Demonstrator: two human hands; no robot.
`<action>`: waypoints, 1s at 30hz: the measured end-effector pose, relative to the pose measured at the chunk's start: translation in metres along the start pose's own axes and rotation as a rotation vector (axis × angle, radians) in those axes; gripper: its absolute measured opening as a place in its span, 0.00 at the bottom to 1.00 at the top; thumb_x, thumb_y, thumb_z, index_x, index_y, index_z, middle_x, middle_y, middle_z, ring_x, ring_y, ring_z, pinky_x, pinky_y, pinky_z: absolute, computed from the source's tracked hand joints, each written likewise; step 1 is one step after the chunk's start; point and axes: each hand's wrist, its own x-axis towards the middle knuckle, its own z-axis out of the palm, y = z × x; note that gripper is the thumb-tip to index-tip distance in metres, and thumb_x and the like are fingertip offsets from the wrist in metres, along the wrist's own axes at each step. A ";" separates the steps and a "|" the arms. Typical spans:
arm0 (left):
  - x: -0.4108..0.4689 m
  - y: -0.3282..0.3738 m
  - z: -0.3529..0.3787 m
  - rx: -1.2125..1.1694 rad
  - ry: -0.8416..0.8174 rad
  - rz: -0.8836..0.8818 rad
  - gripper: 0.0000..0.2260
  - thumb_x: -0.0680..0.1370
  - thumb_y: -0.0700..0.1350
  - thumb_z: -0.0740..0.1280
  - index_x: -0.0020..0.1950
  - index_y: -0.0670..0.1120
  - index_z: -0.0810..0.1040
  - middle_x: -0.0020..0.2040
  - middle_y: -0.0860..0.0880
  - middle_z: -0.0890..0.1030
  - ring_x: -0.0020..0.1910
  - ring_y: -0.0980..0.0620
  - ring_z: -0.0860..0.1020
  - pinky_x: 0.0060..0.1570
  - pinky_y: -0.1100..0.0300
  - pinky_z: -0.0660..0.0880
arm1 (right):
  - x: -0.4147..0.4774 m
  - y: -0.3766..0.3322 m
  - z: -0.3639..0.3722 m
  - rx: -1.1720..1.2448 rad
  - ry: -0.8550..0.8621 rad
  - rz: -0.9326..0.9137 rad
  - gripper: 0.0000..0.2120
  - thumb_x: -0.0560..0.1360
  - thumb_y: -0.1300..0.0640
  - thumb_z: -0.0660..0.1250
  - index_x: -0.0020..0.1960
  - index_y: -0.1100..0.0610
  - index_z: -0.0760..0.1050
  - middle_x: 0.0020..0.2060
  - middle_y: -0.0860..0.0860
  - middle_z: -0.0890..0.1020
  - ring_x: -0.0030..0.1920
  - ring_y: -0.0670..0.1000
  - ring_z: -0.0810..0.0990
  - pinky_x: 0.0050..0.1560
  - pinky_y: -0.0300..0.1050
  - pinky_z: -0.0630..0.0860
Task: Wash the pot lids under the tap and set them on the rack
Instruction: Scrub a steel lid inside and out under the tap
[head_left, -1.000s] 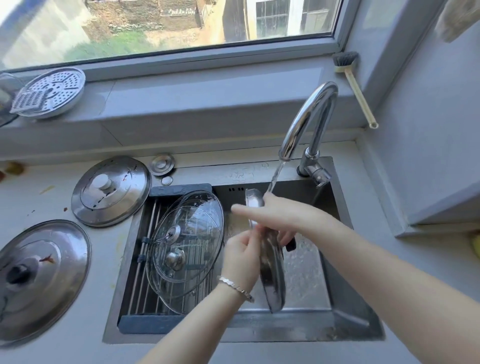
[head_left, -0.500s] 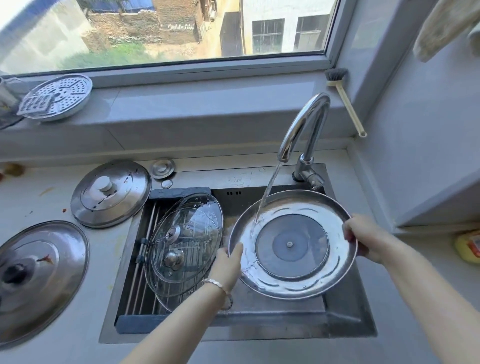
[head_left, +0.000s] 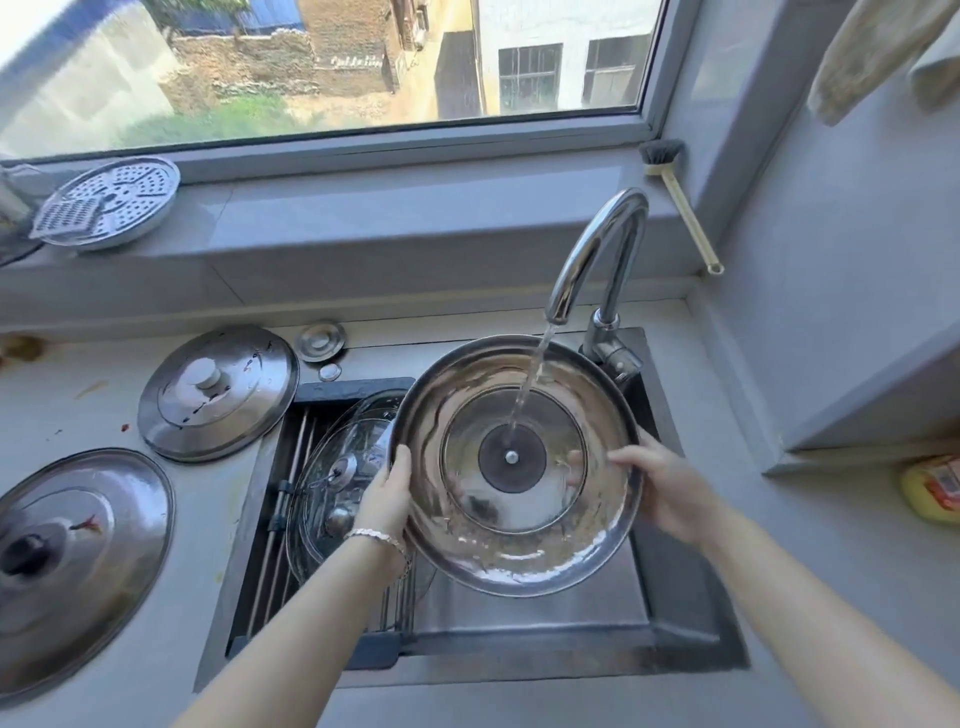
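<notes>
A grey worktop (head_left: 208, 519) below the window held a steel sink (head_left: 545, 618); its curved chrome tap (head_left: 597, 244) ran. The left hand (head_left: 387, 501) and right hand (head_left: 660, 488) gripped opposite rims of the round stainless-steel pot lid (head_left: 519, 551), underside up beneath the stream. The slatted sink rack (head_left: 267, 577), bearing clear glass lids (head_left: 332, 499), lay just beyond the left hand, the nearer one.

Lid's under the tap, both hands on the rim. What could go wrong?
The round stainless steel lid is wet and held only at its rim by the left hand and right hand; it may slip.
Its left edge overlaps the clear glass lids on the rack; tilting could knock them.
</notes>
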 end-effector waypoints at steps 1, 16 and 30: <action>0.002 -0.004 0.003 0.049 0.018 -0.020 0.30 0.76 0.64 0.54 0.68 0.45 0.70 0.65 0.41 0.75 0.62 0.41 0.75 0.64 0.46 0.70 | -0.002 -0.014 0.001 -0.131 0.016 -0.022 0.13 0.79 0.61 0.56 0.60 0.55 0.73 0.49 0.59 0.83 0.45 0.58 0.83 0.46 0.53 0.79; -0.001 0.018 0.014 0.363 0.201 0.119 0.17 0.82 0.49 0.52 0.43 0.40 0.74 0.56 0.36 0.77 0.47 0.45 0.72 0.48 0.56 0.66 | 0.070 -0.037 0.004 -0.028 0.392 0.028 0.21 0.80 0.66 0.54 0.70 0.73 0.57 0.71 0.68 0.58 0.72 0.61 0.60 0.69 0.52 0.64; -0.006 0.043 0.022 0.215 0.007 0.000 0.12 0.75 0.51 0.61 0.48 0.44 0.65 0.45 0.40 0.74 0.44 0.39 0.78 0.51 0.39 0.76 | 0.008 -0.034 0.056 -1.167 -0.072 -0.163 0.23 0.77 0.45 0.60 0.69 0.53 0.68 0.67 0.47 0.73 0.66 0.46 0.71 0.66 0.41 0.65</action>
